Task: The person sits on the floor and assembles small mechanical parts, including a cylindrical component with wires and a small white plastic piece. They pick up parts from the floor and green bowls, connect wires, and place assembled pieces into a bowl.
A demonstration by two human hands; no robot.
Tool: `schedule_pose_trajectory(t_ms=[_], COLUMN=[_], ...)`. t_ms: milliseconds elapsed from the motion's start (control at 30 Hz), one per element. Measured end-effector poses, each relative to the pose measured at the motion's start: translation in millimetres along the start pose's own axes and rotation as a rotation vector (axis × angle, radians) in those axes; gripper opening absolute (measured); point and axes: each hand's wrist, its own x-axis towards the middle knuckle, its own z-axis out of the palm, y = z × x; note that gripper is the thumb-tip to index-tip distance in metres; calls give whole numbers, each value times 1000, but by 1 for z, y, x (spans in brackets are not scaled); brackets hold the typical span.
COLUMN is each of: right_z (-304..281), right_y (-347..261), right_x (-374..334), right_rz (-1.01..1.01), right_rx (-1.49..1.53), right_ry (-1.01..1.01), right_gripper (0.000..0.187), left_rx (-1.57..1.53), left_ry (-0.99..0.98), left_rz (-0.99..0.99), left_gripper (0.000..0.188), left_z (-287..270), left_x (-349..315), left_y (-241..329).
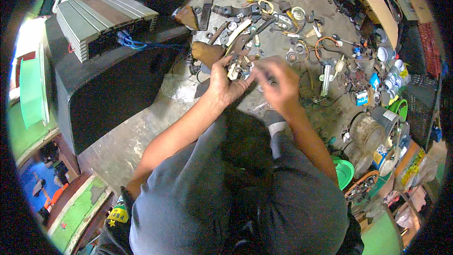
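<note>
My left hand (222, 83) is closed round a small metal part (239, 68) with whitish and dark pieces on it, held up over the floor between my knees. Its exact kind cannot be made out. Close beside it on the right is my right hand (282, 85), smeared by motion with its fingers bent in toward the part. Whether those fingers hold anything is hidden by the blur. Just beyond my left hand lies a brown, irregular piece (207, 53), and past it a dark curved metal lever (245, 40).
Loose metal parts, rings and wires cover the grey floor (177, 87) ahead and to the right. At left, a finned silver amplifier-like unit (101, 16) with blue wires rests on a black box (118, 94). Round cans (367, 130) and a green basin (344, 172) stand at right.
</note>
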Motion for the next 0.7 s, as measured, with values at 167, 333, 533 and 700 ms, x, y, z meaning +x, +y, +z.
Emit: schedule_pose_trajectory(t_ms=[167, 333, 533, 700], right_z=[-8, 36, 63, 71], right_y=[70, 84, 101, 94], right_x=[-12, -21, 13, 25], right_rz=[169, 153, 166, 72], right_rx=[-195, -94, -404, -522], right_ry=[136, -140, -201, -224], right_gripper=[16, 26, 48, 46], left_rx=[-96, -192, -179, -161], left_ry=[86, 136, 175, 156], left_rz=[133, 229, 250, 229], left_gripper=[31, 37, 38, 36], left_z=[6, 0, 2, 4], left_x=[-10, -13, -25, -31], left_y=[21, 34, 30, 34])
